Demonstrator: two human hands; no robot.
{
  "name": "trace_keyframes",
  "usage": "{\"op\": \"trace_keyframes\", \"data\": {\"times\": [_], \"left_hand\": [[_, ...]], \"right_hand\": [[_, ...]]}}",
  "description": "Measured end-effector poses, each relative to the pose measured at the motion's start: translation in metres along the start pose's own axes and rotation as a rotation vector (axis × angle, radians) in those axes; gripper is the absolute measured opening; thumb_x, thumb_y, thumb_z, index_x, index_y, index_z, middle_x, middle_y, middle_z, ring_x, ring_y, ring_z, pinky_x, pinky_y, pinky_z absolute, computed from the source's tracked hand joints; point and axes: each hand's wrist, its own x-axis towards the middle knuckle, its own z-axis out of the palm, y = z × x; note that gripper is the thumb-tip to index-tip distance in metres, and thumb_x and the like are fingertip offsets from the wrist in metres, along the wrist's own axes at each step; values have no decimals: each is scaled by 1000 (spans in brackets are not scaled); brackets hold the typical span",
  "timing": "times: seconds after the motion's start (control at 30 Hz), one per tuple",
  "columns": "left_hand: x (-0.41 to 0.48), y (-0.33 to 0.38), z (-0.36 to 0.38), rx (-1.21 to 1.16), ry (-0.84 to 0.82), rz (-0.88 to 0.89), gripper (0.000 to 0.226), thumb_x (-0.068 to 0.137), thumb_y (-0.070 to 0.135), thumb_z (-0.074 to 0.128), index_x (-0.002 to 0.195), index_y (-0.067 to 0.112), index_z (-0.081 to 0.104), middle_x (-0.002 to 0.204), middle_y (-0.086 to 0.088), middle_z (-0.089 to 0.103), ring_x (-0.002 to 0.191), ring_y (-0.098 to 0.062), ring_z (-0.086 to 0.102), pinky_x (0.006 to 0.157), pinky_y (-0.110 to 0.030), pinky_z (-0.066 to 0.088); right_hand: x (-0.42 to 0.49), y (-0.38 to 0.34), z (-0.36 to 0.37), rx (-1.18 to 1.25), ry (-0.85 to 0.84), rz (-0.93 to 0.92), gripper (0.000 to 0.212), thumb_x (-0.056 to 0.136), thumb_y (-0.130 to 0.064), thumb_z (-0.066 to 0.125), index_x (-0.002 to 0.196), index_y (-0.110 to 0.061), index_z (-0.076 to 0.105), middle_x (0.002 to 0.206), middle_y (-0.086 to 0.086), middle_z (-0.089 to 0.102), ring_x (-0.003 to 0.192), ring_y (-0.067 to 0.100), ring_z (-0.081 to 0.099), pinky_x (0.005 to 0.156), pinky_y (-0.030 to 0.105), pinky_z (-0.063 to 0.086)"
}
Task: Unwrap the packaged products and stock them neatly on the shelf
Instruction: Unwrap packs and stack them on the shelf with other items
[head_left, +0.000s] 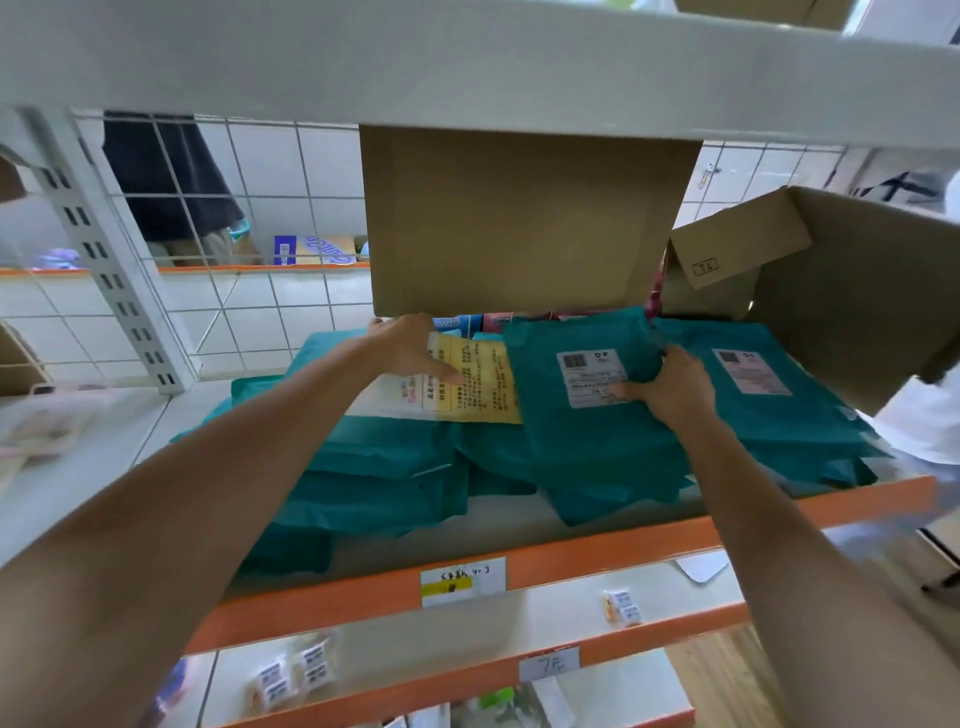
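Several teal mailer bags (395, 467) lie piled on a white shelf with an orange front edge (597, 551). My left hand (410, 348) holds a yellow and white product packet (467, 382) by its far left end, thumb on top. My right hand (670, 387) grips a teal bag with a white shipping label (582, 410), fingers curled round its right edge and thumb pressed on the label. The packet lies beside this bag, its right edge tucked under it. Another labelled teal bag (763, 395) lies further right.
A cardboard box flap (519, 218) hangs just behind my hands under the upper shelf board (467, 67). An open cardboard box (841, 291) stands at the right. Lower shelves (519, 618) hold small packets and price tags. A wire grid (234, 218) backs the shelf on the left.
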Motion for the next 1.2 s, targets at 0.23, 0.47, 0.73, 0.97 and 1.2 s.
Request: {"op": "trace_keyframes", "data": {"times": [0.23, 0.47, 0.73, 0.97, 1.2], "left_hand": [[-11, -12, -8, -102, -15, -58, 21, 94, 29, 52, 100, 11, 60, 97, -8, 67, 84, -23, 66, 75, -37, 56], [-39, -33, -20, -340, 21, -156, 16, 96, 20, 50, 97, 7, 59, 88, -7, 61, 79, -22, 59, 62, -27, 48], [-87, -75, -45, -451, 97, -150, 18, 96, 16, 50, 83, 9, 60, 82, -9, 61, 67, -18, 53, 56, -23, 39], [-136, -116, -68, -370, 248, -61, 14, 95, 11, 50, 87, 1, 57, 73, -4, 54, 58, -14, 45, 53, -20, 34], [-195, -186, -93, -287, 367, -55, 17, 91, 11, 56, 74, 8, 52, 66, 0, 48, 60, -18, 43, 53, -27, 32]], "right_hand": [[-5, 2, -8, 226, -76, 64, 42, 74, -20, 78, 101, 6, 60, 102, 18, 64, 85, 27, 55, 72, 34, 41], [-31, -15, -23, 550, -230, 38, 21, 83, -5, 68, 103, -2, 62, 109, 10, 66, 94, 25, 63, 81, 34, 49], [-61, -66, -38, 418, -250, -248, 13, 81, -6, 69, 91, -14, 66, 80, 0, 65, 72, 16, 63, 75, 33, 54], [-88, -129, -38, 108, -126, -538, 20, 83, -21, 68, 103, -21, 64, 98, 5, 66, 89, 24, 64, 84, 43, 52], [-141, -196, -34, -14, 3, -770, 24, 84, -18, 68, 107, -11, 64, 100, 6, 62, 96, 22, 56, 77, 30, 38]]}}
